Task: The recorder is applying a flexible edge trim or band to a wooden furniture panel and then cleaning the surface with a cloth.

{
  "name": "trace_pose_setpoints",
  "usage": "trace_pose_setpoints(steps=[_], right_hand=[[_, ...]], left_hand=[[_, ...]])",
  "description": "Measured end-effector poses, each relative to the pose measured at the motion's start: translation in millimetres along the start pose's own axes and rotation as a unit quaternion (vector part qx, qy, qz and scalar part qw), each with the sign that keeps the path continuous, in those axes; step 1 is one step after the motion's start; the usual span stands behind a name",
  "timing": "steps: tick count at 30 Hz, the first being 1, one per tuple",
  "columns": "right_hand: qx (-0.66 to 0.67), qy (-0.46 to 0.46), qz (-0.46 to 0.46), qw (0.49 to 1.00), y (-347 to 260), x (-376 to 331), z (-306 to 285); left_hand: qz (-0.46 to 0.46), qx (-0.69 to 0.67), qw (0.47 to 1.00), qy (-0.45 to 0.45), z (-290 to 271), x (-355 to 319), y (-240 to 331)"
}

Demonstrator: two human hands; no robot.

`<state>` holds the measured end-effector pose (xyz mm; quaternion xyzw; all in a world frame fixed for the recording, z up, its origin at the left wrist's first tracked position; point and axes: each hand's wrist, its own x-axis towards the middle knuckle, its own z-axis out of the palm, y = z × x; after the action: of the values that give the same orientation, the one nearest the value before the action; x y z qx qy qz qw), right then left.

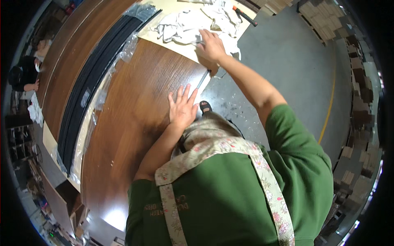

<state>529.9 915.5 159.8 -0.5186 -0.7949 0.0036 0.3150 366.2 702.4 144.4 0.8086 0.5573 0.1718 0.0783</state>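
— Fingers first: those of the left hand [182, 107] are spread flat, palm down on the brown wood-grain panel [135, 123], gripping nothing — just pressing near its edge at about two o'clock from the panel's middle.

— And the other?

— The right hand [212, 46] reaches out to twelve o'clock, fingers loosely released, resting on the white rags [186, 26] heaped on the pale board [184, 49]. It isn't closed on anything I can make out.

— Any tool about?

— A slim blade-like tool [203, 79] lies on the panel's edge at one o'clock from the left hand, untouched. An orange-handled one [245, 16] sits beyond the rags.

— How far along?

— My guess: the panel looks clean and glossy, the black strips [98, 69] in torn plastic wrap at ten o'clock still lie bundled, so most handling seems left.
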Motion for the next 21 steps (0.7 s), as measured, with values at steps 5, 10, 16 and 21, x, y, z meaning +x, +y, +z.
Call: trace_pose_setpoints(steps=[5, 10, 16, 21], right_hand=[[0.062, -0.274, -0.007, 0.96, 13, 47, 10], [0.521, -0.169, 0.102, 0.831, 36, 64, -78], [0.734, -0.032, 0.169, 0.657, 89, 38, -129], [0.363, -0.211, 0.094, 0.903, 42, -50, -29]], left_hand=[[-0.06, 0.017, 0.998, 0.007, -3, 2, 1], [-0.074, 0.036, 0.996, 0.029, -1, 2, 5], [-0.1, 0.034, 0.994, 0.028, 0, 5, 8], [-0.109, 0.039, 0.993, 0.006, -1, 14, 8]])
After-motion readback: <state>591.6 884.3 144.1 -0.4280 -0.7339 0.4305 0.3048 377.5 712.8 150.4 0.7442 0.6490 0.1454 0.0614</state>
